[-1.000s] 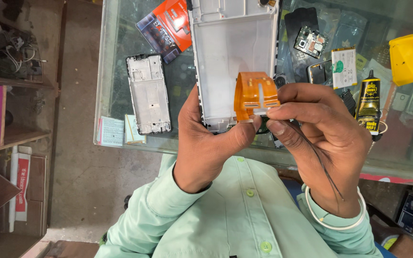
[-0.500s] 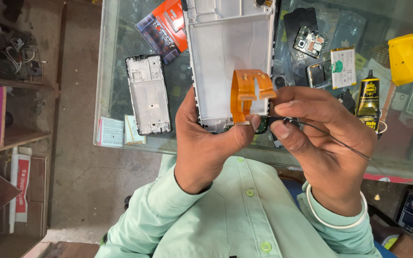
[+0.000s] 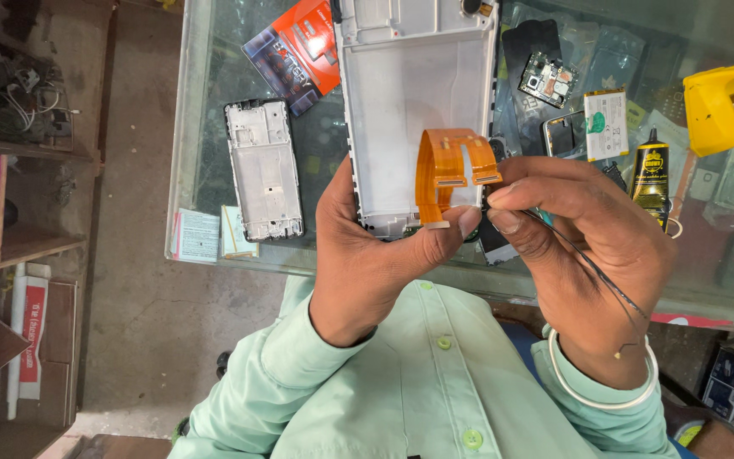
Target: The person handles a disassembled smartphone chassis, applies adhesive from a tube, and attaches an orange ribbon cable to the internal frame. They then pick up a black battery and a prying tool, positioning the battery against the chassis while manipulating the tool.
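A: Starting at the left, what lies on the glass desk (image 3: 214,170)?

B: A bare grey phone frame (image 3: 264,170), flat on its own, with small paper packets (image 3: 210,235) at its near end and an orange-and-dark card package (image 3: 299,53) further back.

A: And the left hand (image 3: 375,255)?

B: Its fingers are curled round the lower edge of a large white phone housing (image 3: 414,102), inner side up. The thumb lies across the bottom corner, pressing the foot of an orange flex ribbon cable (image 3: 450,166) that loops up off the housing.

A: The right hand (image 3: 592,246)?

B: Clenched in a pinch, thumb and forefinger tips meeting just beside the cable's lower end. A thin black wire (image 3: 596,272) trails from the pinch back over the wrist. What sits between the tips is too small to tell.

A: Anything cut off?

B: The housing's top runs out of frame, and its lower right corner hides behind the fingers.

A: Further right?

B: A small circuit board (image 3: 548,81), a white battery (image 3: 606,112), a black-and-yellow glue tube (image 3: 652,174), then a yellow tape dispenser (image 3: 719,106) holding a white roll.
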`<state>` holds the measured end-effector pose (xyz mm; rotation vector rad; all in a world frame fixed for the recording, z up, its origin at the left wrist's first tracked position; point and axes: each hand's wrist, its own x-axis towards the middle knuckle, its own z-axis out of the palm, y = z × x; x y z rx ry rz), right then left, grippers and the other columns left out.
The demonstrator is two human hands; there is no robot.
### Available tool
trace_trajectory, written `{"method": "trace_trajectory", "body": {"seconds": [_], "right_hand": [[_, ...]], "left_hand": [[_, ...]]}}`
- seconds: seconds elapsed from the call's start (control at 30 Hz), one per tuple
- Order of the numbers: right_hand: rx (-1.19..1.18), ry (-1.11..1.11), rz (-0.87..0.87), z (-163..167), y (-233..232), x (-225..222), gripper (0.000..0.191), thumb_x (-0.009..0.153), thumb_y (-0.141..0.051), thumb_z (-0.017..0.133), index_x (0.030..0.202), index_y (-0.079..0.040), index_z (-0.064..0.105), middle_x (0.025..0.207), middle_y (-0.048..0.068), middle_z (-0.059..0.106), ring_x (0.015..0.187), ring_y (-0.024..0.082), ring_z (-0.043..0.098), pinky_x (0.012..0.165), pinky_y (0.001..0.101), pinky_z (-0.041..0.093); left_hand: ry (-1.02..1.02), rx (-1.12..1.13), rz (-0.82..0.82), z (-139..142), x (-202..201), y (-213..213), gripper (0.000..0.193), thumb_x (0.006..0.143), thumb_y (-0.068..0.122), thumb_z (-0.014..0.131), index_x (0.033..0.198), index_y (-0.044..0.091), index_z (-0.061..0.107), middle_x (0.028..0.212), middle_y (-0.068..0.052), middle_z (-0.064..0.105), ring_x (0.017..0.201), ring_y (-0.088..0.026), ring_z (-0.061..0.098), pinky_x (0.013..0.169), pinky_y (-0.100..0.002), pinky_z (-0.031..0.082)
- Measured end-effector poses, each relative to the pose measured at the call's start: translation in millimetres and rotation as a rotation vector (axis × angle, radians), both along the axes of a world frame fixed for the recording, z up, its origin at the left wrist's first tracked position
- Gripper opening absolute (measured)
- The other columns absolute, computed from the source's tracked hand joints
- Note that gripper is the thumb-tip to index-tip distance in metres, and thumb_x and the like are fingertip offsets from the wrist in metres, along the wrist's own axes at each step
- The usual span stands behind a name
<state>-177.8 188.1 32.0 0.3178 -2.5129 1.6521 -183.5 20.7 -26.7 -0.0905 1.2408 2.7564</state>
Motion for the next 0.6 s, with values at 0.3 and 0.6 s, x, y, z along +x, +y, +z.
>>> {"method": "trace_trajectory", "body": {"seconds": [0.3, 0.6], "right_hand": [[0.130, 0.059, -0.043, 0.3, -1.9, -3.3, 0.019, 0.096, 0.006, 0.075, 0.112, -0.002, 0.070, 0.115, 0.015, 0.069, 0.099, 0.015, 0.069, 0.081, 0.0226, 0.057], [0.007, 0.040, -0.031, 1.8, -11.3, -7.6, 0.031, 0.095, 0.004, 0.076, 0.123, -0.001, 0.066, 0.119, 0.014, 0.069, 0.106, 0.016, 0.070, 0.092, 0.0255, 0.060]], "left_hand": [[0.023, -0.020, 0.018, 1.8, 0.4, 2.7, 0.047, 0.086, -0.002, 0.084, 0.126, -0.004, 0.060, 0.109, -0.009, 0.073, 0.097, -0.012, 0.071, 0.094, -0.031, 0.062], [0.051, 0.000, 0.006, 1.2, 4.4, -1.2, 0.047, 0.088, 0.002, 0.086, 0.127, -0.003, 0.059, 0.105, -0.005, 0.072, 0.094, -0.007, 0.067, 0.089, -0.026, 0.060]]}}
